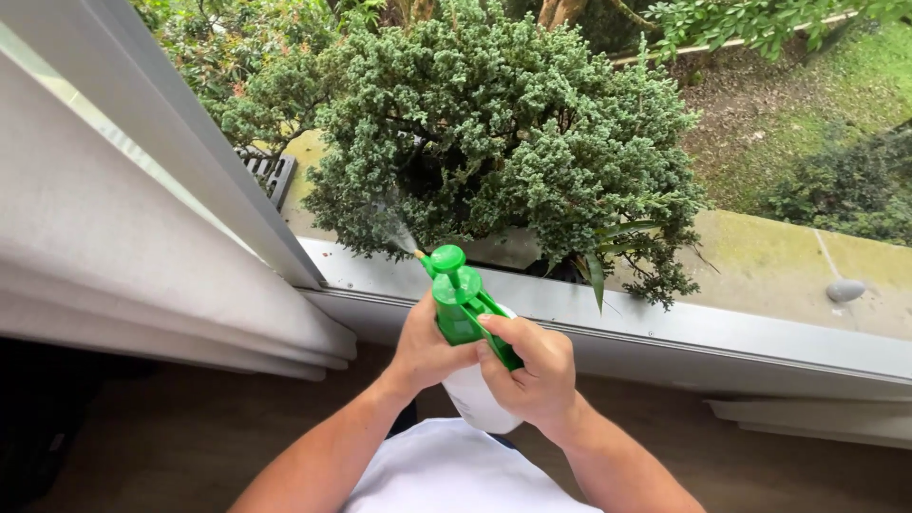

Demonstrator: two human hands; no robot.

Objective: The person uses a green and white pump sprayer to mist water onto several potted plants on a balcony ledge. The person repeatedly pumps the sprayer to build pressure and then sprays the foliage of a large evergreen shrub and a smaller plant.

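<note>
Right hand (pixel 532 370): my fingers clenched on the green trigger head of the spray bottle (pixel 467 332).
Left hand (pixel 425 351): wrapped around the bottle's far side, touching the right.
Bottle: upright between my palms, white body below, nozzle tilted up and away.
Ahead: bushy potted shrub (pixel 503 142), near the nozzle.
Edge: grey window sill (pixel 722 328) just beyond my knuckles.
Left: pale curtain (pixel 114 256), well apart.
Open room: brown floor on either side of my forearms.
</note>
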